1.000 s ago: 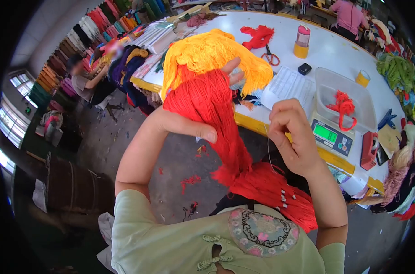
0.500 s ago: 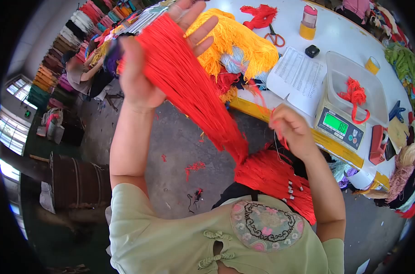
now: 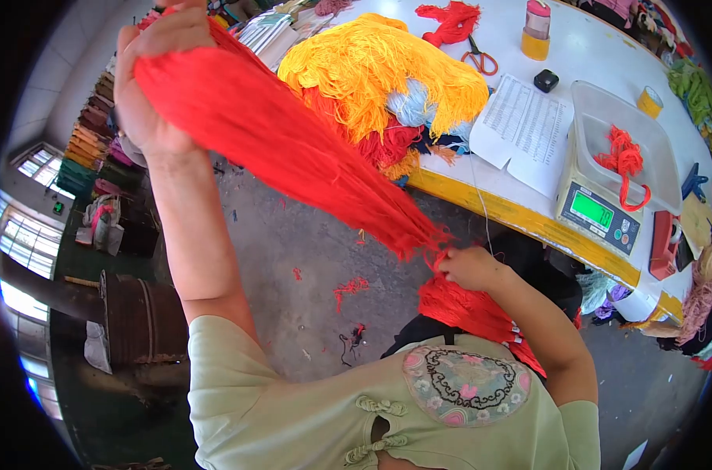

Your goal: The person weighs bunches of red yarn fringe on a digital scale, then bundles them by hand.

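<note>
While hands (image 3: 140,117) (image 3: 469,268) grip skein (image 3: 293,149), tray (image 3: 594,117) holds yarn (image 3: 623,157) (red).

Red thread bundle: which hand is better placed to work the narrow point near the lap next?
Probably the right hand: its fingers pinch the red thread bundle at that narrow point. The left hand is raised high, gripping the far end.

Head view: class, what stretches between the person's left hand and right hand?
A long red yarn bundle, gripped by left hand and right hand, in the head view.
</note>
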A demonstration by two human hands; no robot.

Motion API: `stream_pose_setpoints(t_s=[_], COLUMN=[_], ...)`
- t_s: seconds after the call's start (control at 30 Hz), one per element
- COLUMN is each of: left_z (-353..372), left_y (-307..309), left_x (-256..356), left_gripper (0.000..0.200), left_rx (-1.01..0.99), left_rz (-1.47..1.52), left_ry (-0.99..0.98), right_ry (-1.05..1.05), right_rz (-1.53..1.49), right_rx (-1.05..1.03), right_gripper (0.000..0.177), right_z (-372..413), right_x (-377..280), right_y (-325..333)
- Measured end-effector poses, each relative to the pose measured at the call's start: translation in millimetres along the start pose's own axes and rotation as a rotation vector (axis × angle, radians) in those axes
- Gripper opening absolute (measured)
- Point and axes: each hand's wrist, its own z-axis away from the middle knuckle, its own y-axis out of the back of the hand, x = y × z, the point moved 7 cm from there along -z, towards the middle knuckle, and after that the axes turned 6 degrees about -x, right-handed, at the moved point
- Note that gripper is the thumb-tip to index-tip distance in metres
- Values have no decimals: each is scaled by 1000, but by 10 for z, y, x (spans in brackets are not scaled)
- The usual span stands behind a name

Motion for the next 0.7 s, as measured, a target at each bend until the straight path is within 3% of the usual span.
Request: stream_pose_setpoints(t_s=[0.1, 0.17, 0.23, 0.33, 0.43, 0.53, 0.6, 0.67, 0.7], left_z=[-46, -64, -15, 0, 15, -25, -71, -45, -12], left_y=[-90, -172, -295, -375, -436, -483, -504, -468, -430], left_x=[127, 35, -45, -89, -76, 77, 315, 412, 414], left_gripper=[57, 65, 52, 51, 55, 63, 67, 65, 63], left_rx=[-237, -486, -513, -529, -542, -621, -564, -499, -471], left_rz=[-11, 21, 72, 114, 111, 104, 56, -5, -33], left_ry=[166, 361, 358, 325, 291, 302, 210, 87, 50], right_ry=[146, 221, 278, 121, 172, 163, 195, 101, 65], right_rz=[90, 68, -55, -118, 16, 112, 28, 82, 86], right_rx=[112, 214, 253, 720, 773, 453, 304, 112, 32], right_gripper=[20, 22, 27, 37, 44, 43, 43, 41, 38], right_z=[57, 146, 133, 132, -92, -383, -268, -281, -243], right_x=[-288, -568, -738, -728, -781, -532, -404, -120, -94], right_y=[268, 744, 1281, 1876, 1841, 922, 394, -337, -381])
